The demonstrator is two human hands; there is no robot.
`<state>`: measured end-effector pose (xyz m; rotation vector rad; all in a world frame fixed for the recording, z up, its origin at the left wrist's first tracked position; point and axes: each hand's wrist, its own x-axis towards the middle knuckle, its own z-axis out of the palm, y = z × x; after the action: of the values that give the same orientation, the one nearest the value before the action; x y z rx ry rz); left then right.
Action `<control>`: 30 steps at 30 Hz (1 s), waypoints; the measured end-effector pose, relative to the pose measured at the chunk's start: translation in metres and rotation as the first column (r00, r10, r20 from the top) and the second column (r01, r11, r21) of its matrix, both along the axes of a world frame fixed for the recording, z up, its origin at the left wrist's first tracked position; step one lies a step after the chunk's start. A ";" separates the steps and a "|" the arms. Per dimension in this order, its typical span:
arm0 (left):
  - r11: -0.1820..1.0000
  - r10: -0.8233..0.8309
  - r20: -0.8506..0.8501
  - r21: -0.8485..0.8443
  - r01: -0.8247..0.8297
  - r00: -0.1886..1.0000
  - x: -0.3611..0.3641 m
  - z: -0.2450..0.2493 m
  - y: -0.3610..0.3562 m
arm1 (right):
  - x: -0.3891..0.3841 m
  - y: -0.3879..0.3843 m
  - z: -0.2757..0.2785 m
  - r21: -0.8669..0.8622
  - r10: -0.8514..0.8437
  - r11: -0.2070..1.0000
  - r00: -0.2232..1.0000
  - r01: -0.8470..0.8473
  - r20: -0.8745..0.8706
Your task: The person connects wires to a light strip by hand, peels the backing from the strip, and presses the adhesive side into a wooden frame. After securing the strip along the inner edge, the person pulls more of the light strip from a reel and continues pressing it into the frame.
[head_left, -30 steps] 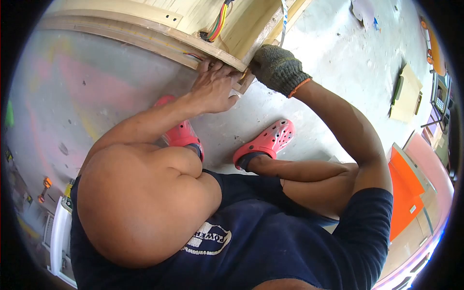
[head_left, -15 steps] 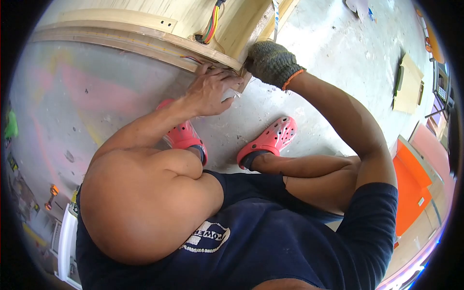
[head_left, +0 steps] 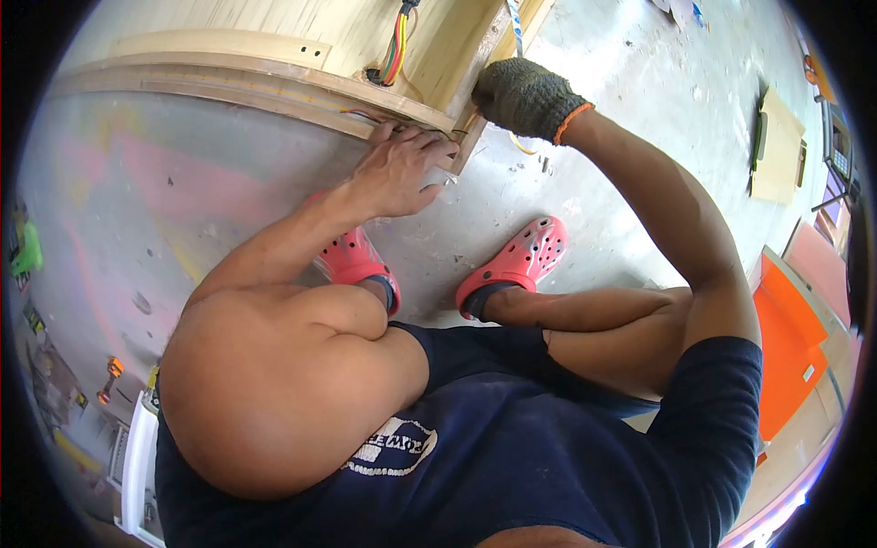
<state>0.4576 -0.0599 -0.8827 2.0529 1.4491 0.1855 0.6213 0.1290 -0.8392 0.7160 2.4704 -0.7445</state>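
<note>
My bare left hand [head_left: 399,170] rests at the lower corner of a wooden frame [head_left: 219,64], its fingers bent over the edge near thin wires [head_left: 364,115]. Whether it grips anything there is hidden. On my right hand [head_left: 533,99] is a dark knit glove with an orange cuff. Its fingers are curled against the outer side of the frame's corner, and what they hold cannot be made out. A bundle of red, yellow and green wires [head_left: 396,55] comes out of a hole in the wood. Below the glove hangs a thin yellow strip [head_left: 523,145].
Pink clogs [head_left: 516,256] are on my feet on the grey floor. An orange panel [head_left: 787,338] lies at the right, with a tan board [head_left: 776,151] above it. An orange tool [head_left: 110,379] and a green object [head_left: 27,249] are at the far left.
My right hand has moved slightly right and up along the frame's side, and the yellow strip now shows below it. My left hand stays at the corner. The view has shifted a little.
</note>
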 end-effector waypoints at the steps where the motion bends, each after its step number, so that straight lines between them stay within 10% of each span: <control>1: 1.000 -0.007 -0.007 0.005 0.007 1.000 0.000 0.000 0.000 | 0.000 0.002 0.000 0.014 -0.008 1.000 1.000 0.008 0.000; 30: 0.999 -0.030 0.030 0.027 0.029 0.999 -0.003 0.003 0.001 | -0.007 -0.027 -0.012 0.066 -0.372 0.926 0.928 0.372 -0.009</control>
<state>0.4546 -0.0585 -0.8795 2.0821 1.4045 0.2244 0.6148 0.1019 -0.8508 1.2343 2.3918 -0.7931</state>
